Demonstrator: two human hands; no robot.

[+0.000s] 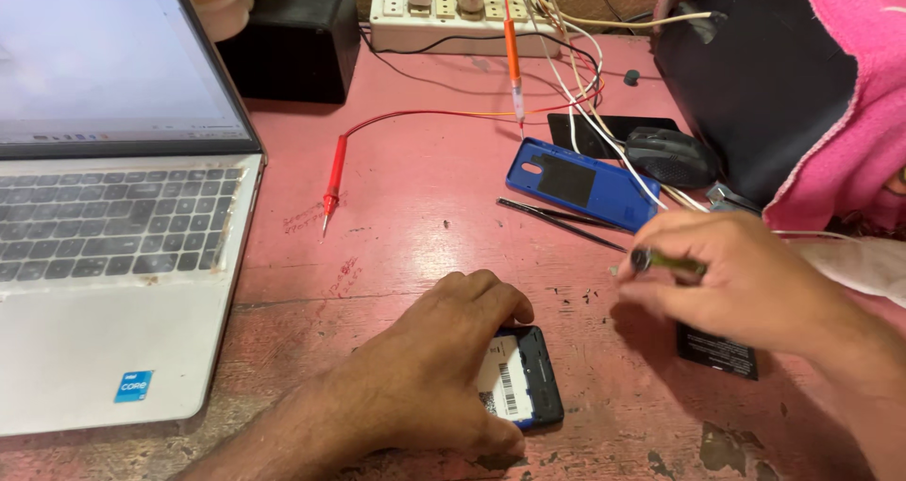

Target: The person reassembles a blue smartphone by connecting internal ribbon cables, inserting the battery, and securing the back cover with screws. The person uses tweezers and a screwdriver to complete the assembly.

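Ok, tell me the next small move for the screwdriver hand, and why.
Probably bring the right hand with its screwdriver down and left to the opened phone. The left hand already pins that phone flat on the pink table, its blue back cover lies off to the side, and the tool hovers apart from it.

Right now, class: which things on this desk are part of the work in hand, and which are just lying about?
In the work:
left hand
phone
right hand
screwdriver
blue back cover
tweezers
battery

Lying about:
laptop
red probe
orange probe
mouse
power strip
pink cloth
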